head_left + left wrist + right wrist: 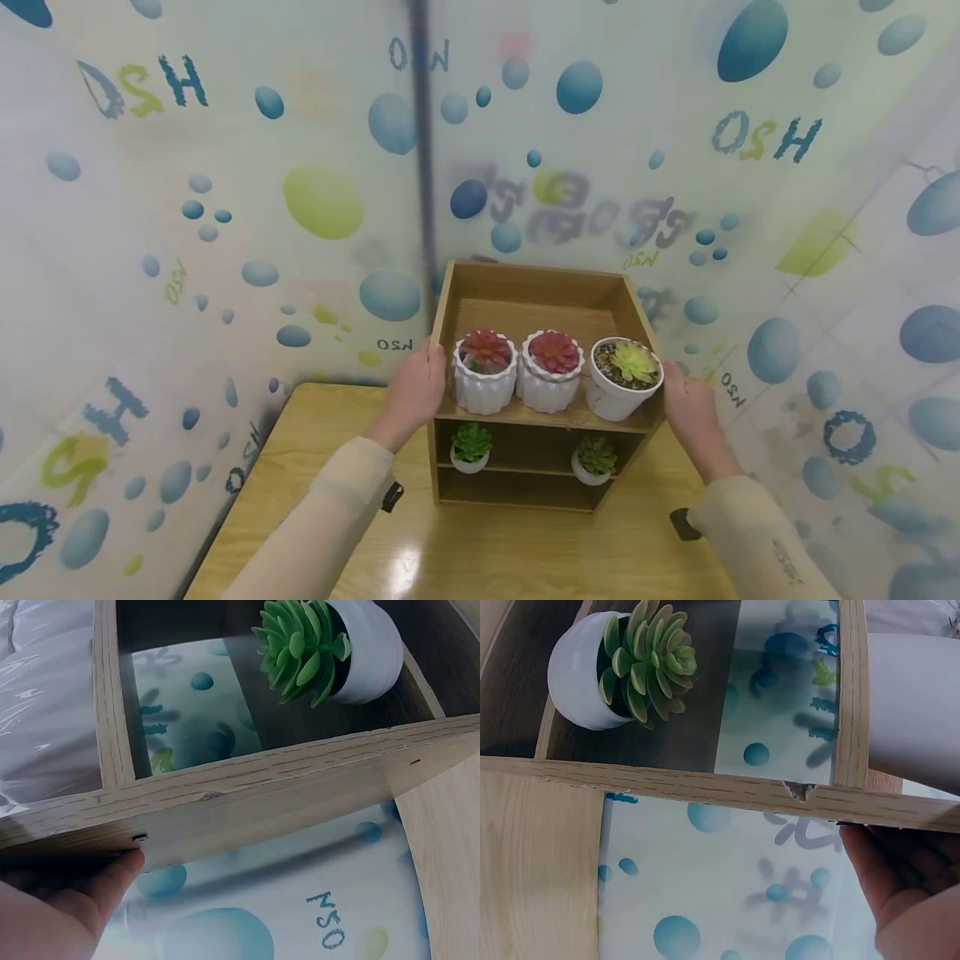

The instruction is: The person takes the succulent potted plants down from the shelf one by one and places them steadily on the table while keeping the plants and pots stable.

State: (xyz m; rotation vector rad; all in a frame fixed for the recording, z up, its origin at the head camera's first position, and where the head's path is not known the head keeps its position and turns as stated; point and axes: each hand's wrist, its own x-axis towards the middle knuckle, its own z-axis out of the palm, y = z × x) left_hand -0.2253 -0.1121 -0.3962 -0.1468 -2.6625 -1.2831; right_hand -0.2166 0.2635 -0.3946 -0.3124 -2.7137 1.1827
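A small wooden shelf (536,315) stands in front of me, with my left hand (417,382) on its left side and my right hand (692,410) on its right. Both hands grip the outer side panels near the top; some fingers are hidden behind the panels. Along the front of the top board are two ribbed white pots with red succulents (486,392) and a smooth white pot with a yellow-green succulent (617,403), which leans right. Below sit a bright green succulent (300,649) on the left and a darker green succulent (649,667) on the right, in rounded white pots.
The shelf is on a light wood table (517,554). Curtains (330,275) printed with blue and green spots and H2O lettering hang close behind and at both sides. A dark vertical pole (422,167) shows through the back curtain.
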